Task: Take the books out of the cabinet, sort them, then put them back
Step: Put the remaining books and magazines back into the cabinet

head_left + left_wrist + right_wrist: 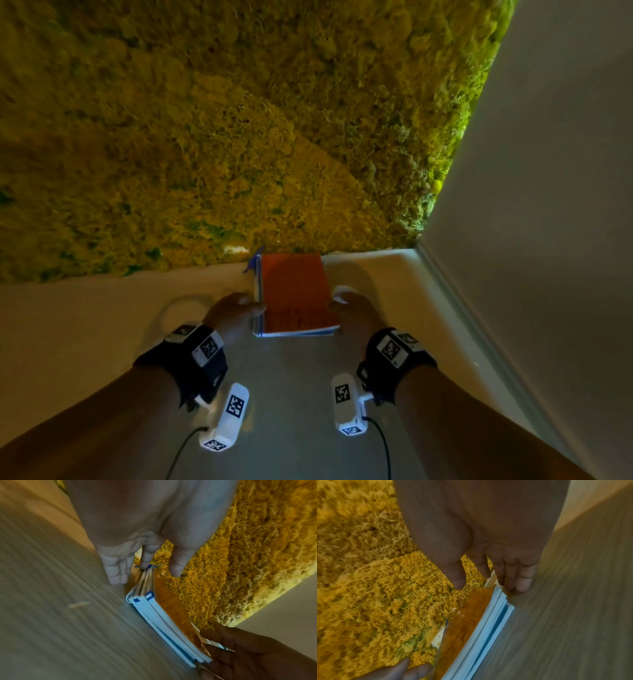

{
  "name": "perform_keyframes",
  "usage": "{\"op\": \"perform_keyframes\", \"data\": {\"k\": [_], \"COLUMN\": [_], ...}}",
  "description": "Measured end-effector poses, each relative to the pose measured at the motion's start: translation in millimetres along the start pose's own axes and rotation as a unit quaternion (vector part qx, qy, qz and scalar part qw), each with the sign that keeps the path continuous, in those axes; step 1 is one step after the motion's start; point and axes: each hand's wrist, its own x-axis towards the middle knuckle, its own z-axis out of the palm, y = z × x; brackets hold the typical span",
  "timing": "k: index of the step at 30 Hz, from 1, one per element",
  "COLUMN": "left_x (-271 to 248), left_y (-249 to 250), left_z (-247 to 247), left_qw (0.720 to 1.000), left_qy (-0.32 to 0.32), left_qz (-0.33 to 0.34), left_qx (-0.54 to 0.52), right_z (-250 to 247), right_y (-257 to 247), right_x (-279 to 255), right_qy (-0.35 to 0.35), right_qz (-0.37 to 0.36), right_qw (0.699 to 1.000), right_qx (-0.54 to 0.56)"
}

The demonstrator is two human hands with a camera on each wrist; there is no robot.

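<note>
Hands flank the orange-topped book stack on the tabletop, left hand and right hand pressing straight-fingered; even inward pressure should square its edges.

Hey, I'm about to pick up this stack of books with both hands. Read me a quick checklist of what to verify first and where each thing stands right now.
1. Hands flank the stack of books: ok. The left hand is at its left side and the right hand is opposite.
2. Thumbs clamped on the orange cover: not ok. Both look lifted in the wrist views.
3. Edges squared: not ok. Lower books jut out at the left and near edges.
4. Stack lying flat on the surface: ok.
5. Sorted order: cannot tell. Only the top cover shows.
</note>
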Motion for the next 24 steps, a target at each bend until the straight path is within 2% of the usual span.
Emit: {"op": "perform_keyframes", "data": {"k": [5, 9, 12, 14, 18, 19, 21, 22, 24], "left_x": [17, 0, -28, -52, -101, -116, -147, -161, -193], "left_y": [8, 0, -14, -23, -53, -60, -75, -80, -89], "left_z": [13, 25, 28, 30, 40, 44, 55, 63, 80], "left_qw": [0.995, 0.986, 0.984, 0.98, 0.96, 0.955, 0.951, 0.952, 0.96], "left_qy": [0.015, -0.04, -0.097, -0.112, -0.078, -0.082, -0.082, -0.073, -0.016], "left_qz": [-0.032, -0.094, -0.045, 0.04, 0.151, 0.166, 0.168, 0.165, 0.16], "left_qx": [-0.093, -0.135, -0.144, -0.157, -0.221, -0.23, -0.245, -0.247, -0.231], "right_z": [12, 12, 9, 2, -12, -13, -11, -9, -4], "right_y": [-3, 4, 18, 26, 46, 51, 69, 81, 102], "right_x": [12, -1, -19, -40, -94, -110, -134, -142, -171], "right_qy": [0.018, -0.002, -0.05, -0.067, -0.118, -0.115, -0.065, -0.049, -0.065], "right_qz": [0.024, 0.023, 0.029, 0.013, -0.115, -0.149, -0.195, -0.2, -0.189], "right_qw": [0.999, 1.0, 0.997, 0.994, 0.97, 0.965, 0.968, 0.97, 0.971], "right_qx": [-0.01, -0.021, 0.058, 0.086, 0.178, 0.18, 0.146, 0.127, 0.129]}}
